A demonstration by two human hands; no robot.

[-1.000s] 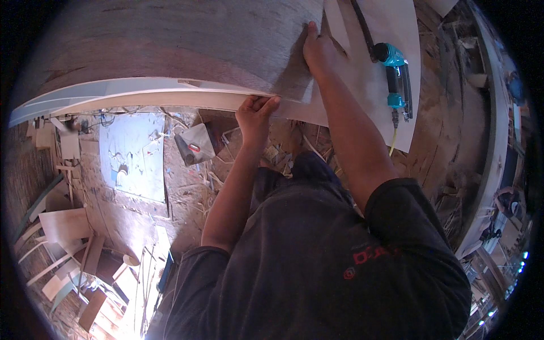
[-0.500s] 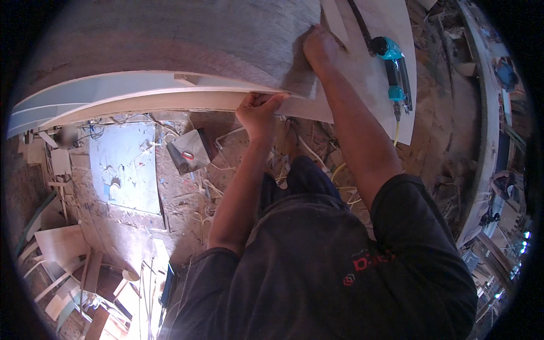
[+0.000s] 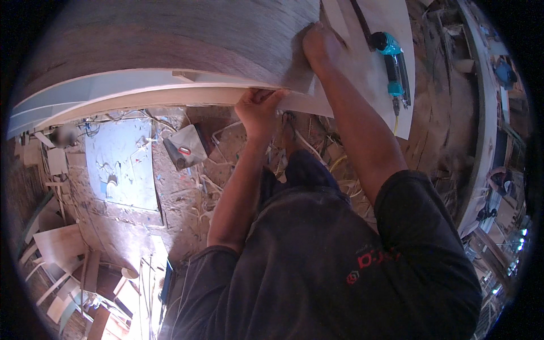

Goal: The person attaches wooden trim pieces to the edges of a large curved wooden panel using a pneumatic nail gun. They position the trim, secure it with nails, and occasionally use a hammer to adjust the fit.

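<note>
A large brown plywood panel [image 3: 181,37] with visible grain covers the upper left, lying over a curved frame of pale wooden strips [image 3: 127,79]. My left hand [image 3: 258,107] is closed in a pinch at the panel's near edge, by its right corner, where the strip ends meet. Farther up, my right hand [image 3: 322,48] is closed on the panel's right edge; its fingertips are hidden. Beneath both lies a pale sheet [image 3: 368,96], and on it, right of my right hand, rests a teal and black nail gun [image 3: 392,68].
A yellow air hose [image 3: 395,124] runs from the nail gun off the sheet. On the floor are a pale blue board [image 3: 124,164], a grey boxy object [image 3: 186,146], cords and wood scraps [image 3: 62,246]. A long beam [image 3: 484,113] runs along the right.
My hands keep their holds on the panel's edges. The whole view has shifted slightly, and the panel's near edge sits a little higher in it.
</note>
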